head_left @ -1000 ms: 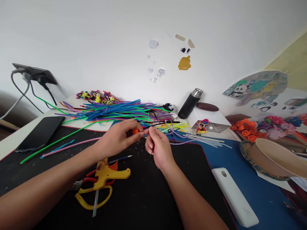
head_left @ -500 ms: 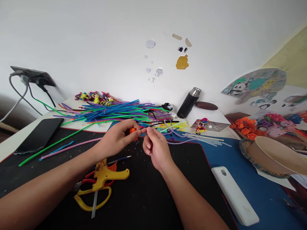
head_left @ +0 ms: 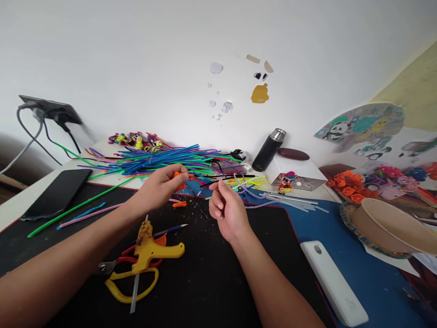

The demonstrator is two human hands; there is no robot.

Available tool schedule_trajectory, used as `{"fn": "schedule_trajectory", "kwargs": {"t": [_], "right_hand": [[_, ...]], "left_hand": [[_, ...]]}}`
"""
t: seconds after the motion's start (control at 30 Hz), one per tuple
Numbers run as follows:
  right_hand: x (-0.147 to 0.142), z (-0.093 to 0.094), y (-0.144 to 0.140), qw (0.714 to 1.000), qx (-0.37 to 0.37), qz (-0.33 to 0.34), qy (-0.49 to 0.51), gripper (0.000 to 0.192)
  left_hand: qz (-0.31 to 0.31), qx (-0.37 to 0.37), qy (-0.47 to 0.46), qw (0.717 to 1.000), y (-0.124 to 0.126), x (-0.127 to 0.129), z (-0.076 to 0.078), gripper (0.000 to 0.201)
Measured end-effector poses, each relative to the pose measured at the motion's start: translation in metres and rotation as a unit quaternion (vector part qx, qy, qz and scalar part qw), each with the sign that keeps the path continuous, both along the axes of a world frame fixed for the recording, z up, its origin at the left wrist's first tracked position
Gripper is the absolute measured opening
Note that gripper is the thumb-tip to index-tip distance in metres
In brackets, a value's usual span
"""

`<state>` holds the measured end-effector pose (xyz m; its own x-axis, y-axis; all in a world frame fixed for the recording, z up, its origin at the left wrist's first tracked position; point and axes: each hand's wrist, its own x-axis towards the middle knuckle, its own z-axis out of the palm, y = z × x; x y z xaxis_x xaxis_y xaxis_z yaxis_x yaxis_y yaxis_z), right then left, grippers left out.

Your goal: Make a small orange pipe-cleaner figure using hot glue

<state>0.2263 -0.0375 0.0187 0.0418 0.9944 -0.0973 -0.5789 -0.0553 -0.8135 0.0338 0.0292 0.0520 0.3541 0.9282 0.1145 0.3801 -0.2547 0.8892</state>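
Head view: fuzzy orange chenille piece (head_left: 180, 180) sits in the bare left hand (head_left: 162, 186), raised over the far part of the black, red-edged desk mat (head_left: 218, 282). Left thumb and index finger pinch it; they hide much of it, so its full shape can't be made out from here. Bare right hand (head_left: 229, 212) is up just beside, apart from the left, fingers curled, thumb near the index fingertip. Can't tell whether anything thin is between them; a dark fuzzy stem (head_left: 246, 176) runs behind those fingertips.

Under the left hand, a short orange fuzzy scrap (head_left: 179, 204) lies on the mat among tiny clippings. Nearer me: yellow plastic glue gun (head_left: 155, 248), clear glue stick (head_left: 134, 294) poking out of its near end, red-handled metal tool (head_left: 124, 259) partly beneath it, slim blue pen (head_left: 170, 229) just beyond. Left of these, a long pink fuzzy stem (head_left: 88, 216) and a bright green one (head_left: 80, 209), then a black flat phone (head_left: 56, 195).

Behind the hands, a big heap of blue, green and purple fuzzy stems (head_left: 164, 159). Right of it, black cylindrical flask with silver cap (head_left: 269, 149), tilted in view, and a small multicoloured fuzzy figure (head_left: 287, 183) in front of a white box (head_left: 307, 169). Far right, white oblong device (head_left: 334, 282) on the blue surface (head_left: 385, 287), tan round bowl (head_left: 396, 223) beyond.
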Motion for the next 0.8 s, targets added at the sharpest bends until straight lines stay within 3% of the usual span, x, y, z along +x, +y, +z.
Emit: {"fn": "schedule_trajectory", "kwargs": {"t": [0.23, 0.4, 0.6, 0.8], "right_hand": [[-0.003, 0.0, 0.0, 1.0, -0.006, 0.007, 0.005, 0.044], [-0.004, -0.003, 0.001, 1.0, -0.01, 0.004, -0.015, 0.046], [-0.007, -0.007, 0.0, 0.999, -0.007, -0.001, -0.052, 0.048], [-0.011, -0.009, -0.002, 0.996, -0.002, 0.019, -0.089, 0.048]], "left_hand": [[-0.056, -0.003, 0.02, 0.998, -0.002, 0.001, -0.003, 0.041], [-0.099, -0.013, 0.024, 0.995, 0.002, 0.003, -0.008, 0.034], [-0.084, -0.02, 0.016, 0.996, 0.002, 0.003, -0.01, 0.046], [-0.083, -0.053, -0.08, 0.992, 0.0, 0.004, -0.015, 0.046]]}}
